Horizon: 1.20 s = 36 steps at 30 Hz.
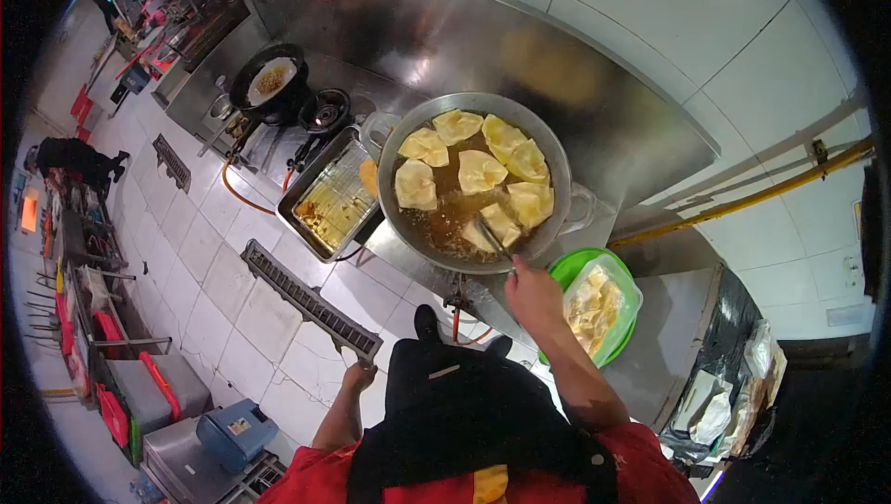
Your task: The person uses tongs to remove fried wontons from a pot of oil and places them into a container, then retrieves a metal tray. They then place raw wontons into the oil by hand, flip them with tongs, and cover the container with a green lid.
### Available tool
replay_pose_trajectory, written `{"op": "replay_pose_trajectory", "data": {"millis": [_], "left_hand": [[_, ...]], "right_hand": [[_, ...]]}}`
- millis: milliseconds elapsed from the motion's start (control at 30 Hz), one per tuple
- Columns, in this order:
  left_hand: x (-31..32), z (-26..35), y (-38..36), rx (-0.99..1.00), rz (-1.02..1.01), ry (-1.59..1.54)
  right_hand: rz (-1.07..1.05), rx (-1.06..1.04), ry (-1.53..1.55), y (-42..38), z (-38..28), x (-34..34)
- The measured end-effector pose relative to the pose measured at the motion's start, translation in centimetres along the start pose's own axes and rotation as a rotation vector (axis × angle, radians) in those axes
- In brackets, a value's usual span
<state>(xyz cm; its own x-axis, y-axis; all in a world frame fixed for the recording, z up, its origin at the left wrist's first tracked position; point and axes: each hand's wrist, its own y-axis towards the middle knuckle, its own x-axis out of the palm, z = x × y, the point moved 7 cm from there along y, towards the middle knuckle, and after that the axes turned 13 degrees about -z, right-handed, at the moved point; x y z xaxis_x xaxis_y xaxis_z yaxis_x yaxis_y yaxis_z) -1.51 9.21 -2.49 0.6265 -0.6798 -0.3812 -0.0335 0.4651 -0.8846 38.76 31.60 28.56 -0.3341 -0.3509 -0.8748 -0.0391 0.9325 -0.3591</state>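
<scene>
My right hand (535, 298) grips the handle of narrow metal tongs (494, 239). Their far end reaches into a large round pan (566, 156) of bubbling oil and touches a folded, pale wrapper dumpling (499, 226) near the pan's front edge. Several more pale yellow dumplings float around it, one dumpling (482, 172) near the middle. Away from the stove, my left hand (359, 375) hangs low at my side with its fingers curled in; nothing shows in it. To the right of the pan, a clear tub (620, 283) of uncooked-looking pieces rests in a green basin (566, 267).
A wire-racked draining tray (327, 198) stands left of the pan, with a bare burner (325, 111) and a black wok (249, 86) beyond. Steel backsplash (399, 35) rises behind. A drain grate (306, 298) crosses the tiled floor. Plastic bags (715, 416) lie at far right.
</scene>
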Motion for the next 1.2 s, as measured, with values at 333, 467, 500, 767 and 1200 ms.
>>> {"op": "replay_pose_trajectory", "data": {"millis": [333,467,500,767,1200], "left_hand": [[2.0,-2.7,0.7,-0.024,0.007,-0.005],[1.7,-1.9,-0.8,-0.105,-0.040,-0.029],[1.7,-1.8,-0.7,-0.103,-0.037,-0.028],[1.6,-2.6,0.8,-0.052,-0.032,0.003],[1.9,-6.2,3.0,-0.001,-0.277,0.063]], "right_hand": [[-0.036,-0.033,-0.011,-1.7,0.6,-1.0],[-0.029,0.052,-0.038,-2.7,1.8,-1.9],[-0.016,0.059,-0.060,-2.9,1.6,-2.3],[-0.032,-0.026,-0.041,-0.7,-1.0,0.6],[0.103,0.032,0.045,-1.9,2.1,-1.9]]}}
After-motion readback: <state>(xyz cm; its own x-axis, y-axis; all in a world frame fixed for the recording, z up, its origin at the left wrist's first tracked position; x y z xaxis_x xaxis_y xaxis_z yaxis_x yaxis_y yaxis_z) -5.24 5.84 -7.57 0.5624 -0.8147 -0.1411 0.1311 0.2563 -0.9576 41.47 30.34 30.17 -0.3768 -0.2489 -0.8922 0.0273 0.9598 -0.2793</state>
